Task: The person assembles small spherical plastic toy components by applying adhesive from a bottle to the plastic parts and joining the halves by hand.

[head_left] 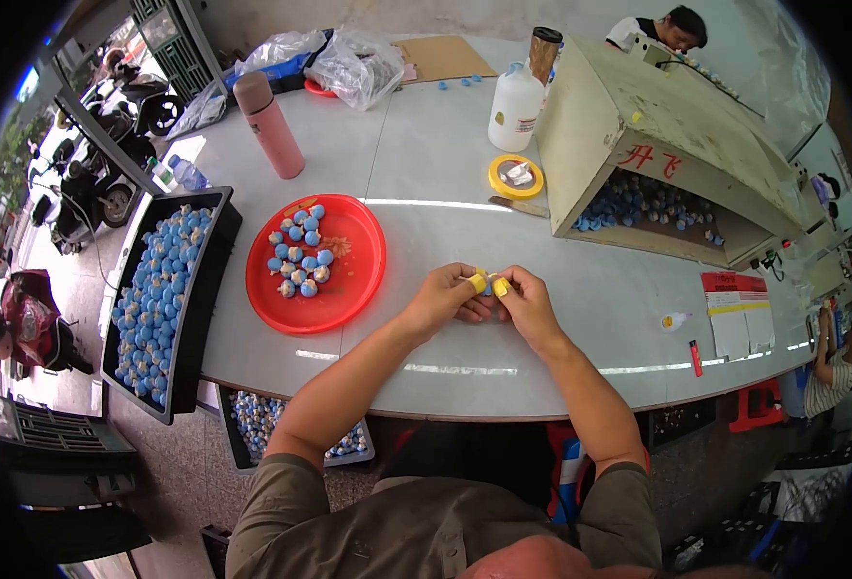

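Over the middle of the table, my left hand (445, 294) and my right hand (530, 304) meet in a pinch. Between the thumbs is a small blue ball-shaped piece (488, 287), mostly covered by the fingers. Yellow wraps cover both thumb tips. Left of my hands lies a round red plastic tray (358, 289). Several small blue balls with pale tops (296, 256) sit grouped on its left half. Farther left, a long black bin (216, 253) is filled with many similar blue balls (161, 299).
A pink flask (274, 135), a white bottle (515, 111) and a yellow tape roll (516, 178) stand beyond my hands, near a knife (520, 206). At right are a beige box (658, 125) holding blue pieces, a small glue bottle (675, 321) and a red lighter (696, 358). Other people work nearby.
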### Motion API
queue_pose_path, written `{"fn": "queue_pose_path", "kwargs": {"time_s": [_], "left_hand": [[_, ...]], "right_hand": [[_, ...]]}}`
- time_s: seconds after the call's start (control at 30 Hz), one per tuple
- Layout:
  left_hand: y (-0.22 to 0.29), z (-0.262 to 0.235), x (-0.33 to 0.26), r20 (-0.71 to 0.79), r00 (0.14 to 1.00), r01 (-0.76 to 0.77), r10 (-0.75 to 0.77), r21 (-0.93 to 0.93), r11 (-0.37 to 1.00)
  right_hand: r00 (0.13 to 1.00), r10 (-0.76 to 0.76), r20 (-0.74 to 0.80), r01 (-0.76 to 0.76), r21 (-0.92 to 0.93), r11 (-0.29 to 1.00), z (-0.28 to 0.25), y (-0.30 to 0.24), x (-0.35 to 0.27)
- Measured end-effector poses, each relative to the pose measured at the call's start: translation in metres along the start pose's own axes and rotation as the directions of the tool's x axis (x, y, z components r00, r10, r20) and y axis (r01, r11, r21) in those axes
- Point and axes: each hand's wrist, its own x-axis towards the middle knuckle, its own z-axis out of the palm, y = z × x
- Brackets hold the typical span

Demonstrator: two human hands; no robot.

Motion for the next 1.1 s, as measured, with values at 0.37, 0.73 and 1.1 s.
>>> {"fn": "queue_pose_path", "kwargs": {"time_s": [0.37,0.73,1.1], "left_hand": [[0.034,-0.039,-0.031,-0.347,0.843,-0.171,0.410,0.549,0.818],[0.049,-0.088,-0.075,-0.317,0.752,0.384,0.578,0.923,0.007],[0.044,-0.059,-0.079,-0.101,0.593,0.189,0.799,0.982,-0.017]], "right_hand": [[0.873,-0.013,-0.488,0.126,0.199,0.972,-0.053,-0.030,0.006],[0.455,-0.395,-0.798,-0.437,-0.587,0.682,-0.212,-0.022,0.051],[0.491,-0.503,-0.711,-0.586,-0.697,0.413,-0.259,-0.019,0.091]]}}
